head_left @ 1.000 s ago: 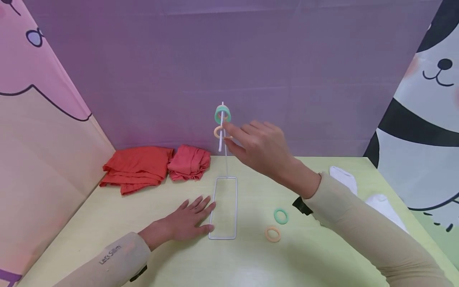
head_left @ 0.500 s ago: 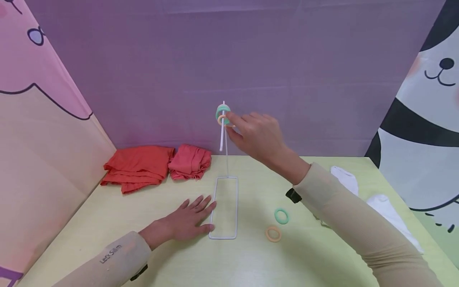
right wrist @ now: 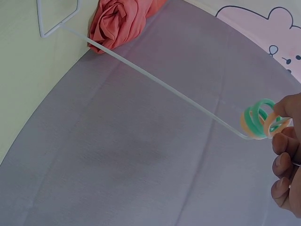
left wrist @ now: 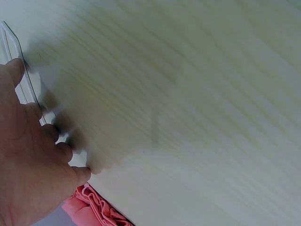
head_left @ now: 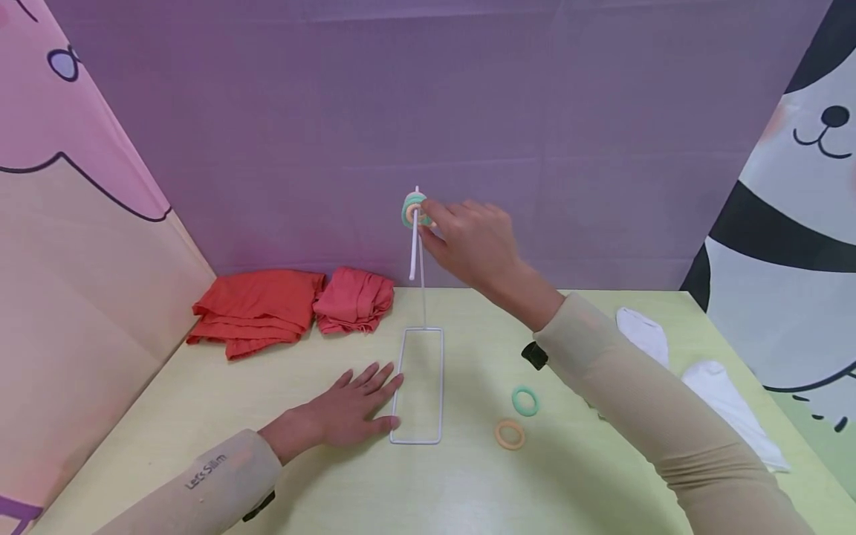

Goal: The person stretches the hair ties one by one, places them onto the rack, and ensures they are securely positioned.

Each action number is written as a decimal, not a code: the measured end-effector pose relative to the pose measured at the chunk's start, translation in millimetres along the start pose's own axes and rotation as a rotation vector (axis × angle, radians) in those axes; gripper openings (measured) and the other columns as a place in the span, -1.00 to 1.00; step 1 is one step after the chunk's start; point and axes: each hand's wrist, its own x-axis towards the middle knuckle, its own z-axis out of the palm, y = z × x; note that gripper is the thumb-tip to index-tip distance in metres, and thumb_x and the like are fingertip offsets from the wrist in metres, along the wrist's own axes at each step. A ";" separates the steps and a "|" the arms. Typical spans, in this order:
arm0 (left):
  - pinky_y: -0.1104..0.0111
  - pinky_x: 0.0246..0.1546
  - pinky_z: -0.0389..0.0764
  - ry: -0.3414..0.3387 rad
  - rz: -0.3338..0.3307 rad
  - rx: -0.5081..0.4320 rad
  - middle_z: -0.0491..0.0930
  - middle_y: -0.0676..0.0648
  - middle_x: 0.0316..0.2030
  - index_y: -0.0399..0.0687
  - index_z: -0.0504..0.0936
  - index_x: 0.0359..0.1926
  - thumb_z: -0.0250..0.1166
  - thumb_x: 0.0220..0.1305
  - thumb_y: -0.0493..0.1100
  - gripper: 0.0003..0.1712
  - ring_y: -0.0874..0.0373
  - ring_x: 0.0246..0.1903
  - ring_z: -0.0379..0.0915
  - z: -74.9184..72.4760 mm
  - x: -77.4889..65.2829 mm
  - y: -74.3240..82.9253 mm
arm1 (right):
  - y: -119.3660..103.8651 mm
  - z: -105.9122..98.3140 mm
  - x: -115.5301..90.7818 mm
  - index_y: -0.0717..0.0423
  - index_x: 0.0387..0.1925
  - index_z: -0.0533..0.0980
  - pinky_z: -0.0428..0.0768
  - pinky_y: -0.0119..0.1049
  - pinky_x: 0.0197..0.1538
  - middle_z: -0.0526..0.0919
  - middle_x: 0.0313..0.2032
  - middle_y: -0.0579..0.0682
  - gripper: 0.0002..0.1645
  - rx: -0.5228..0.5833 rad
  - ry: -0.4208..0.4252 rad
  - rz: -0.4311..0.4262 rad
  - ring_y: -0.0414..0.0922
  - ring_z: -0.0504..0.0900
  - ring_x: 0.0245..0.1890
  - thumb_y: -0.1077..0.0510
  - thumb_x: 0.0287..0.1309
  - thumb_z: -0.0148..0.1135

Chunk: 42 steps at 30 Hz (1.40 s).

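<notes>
A white wire stand (head_left: pixel 423 305) rises from a flat rectangular frame on the table, with a rod at its top pointing toward me. Green rings (right wrist: pixel 256 118) and an orange one hang together at the rod's far end. My right hand (head_left: pixel 476 241) pinches another orange ring (right wrist: pixel 272 126) between thumb and forefinger; the rod passes through it, close against the green rings. Flat on the table, my left hand (head_left: pixel 348 409) has its fingers spread, with fingertips and thumb touching the left side of the stand's base (left wrist: pixel 29 87).
A green ring (head_left: pixel 524 401) and an orange ring (head_left: pixel 510 435) lie right of the base. Folded red cloths (head_left: pixel 257 308) sit at the back left. White cloth items (head_left: pixel 732 409) lie at the right, partly behind my right sleeve. A purple curtain (head_left: pixel 301 148) hangs behind the table.
My right hand has moved away from me along the rod, sliding the orange ring from near the middle back to the hanging rings. The left hand has stayed in place.
</notes>
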 end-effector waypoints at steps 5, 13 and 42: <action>-0.22 0.51 -0.15 0.000 0.005 -0.005 -0.16 -0.06 0.62 0.11 -0.03 0.60 -0.05 0.45 0.39 -0.11 -0.13 0.61 -0.32 0.4 0.7 -0.1 | -1.2 -0.5 1.1 0.01 -0.15 0.65 0.45 -0.27 -0.60 0.68 -0.60 -0.07 -0.80 -0.001 -0.041 0.019 -0.08 0.54 -0.63 0.07 0.22 0.29; -0.21 0.52 -0.17 -0.011 0.001 -0.006 -0.18 -0.05 0.62 0.12 -0.04 0.61 -0.05 0.45 0.39 -0.10 -0.12 0.61 -0.34 -0.1 1.6 0.3 | -2.9 -16.2 -6.2 0.00 -0.03 0.62 0.51 -0.26 -0.53 0.73 -0.49 -0.07 -0.64 -0.018 -0.097 0.028 -0.08 0.61 -0.54 -0.08 0.23 0.28; -0.25 0.49 -0.15 0.024 0.026 -0.019 -0.15 -0.12 0.61 0.04 -0.02 0.60 -0.08 0.46 0.40 -0.09 -0.17 0.60 -0.31 1.2 0.0 -2.0 | -17.8 -84.3 -193.3 -0.17 0.21 0.59 0.32 -0.30 -0.60 0.47 -0.72 -0.29 -0.32 0.324 -1.070 0.239 -0.18 0.61 -0.50 -0.34 0.11 0.31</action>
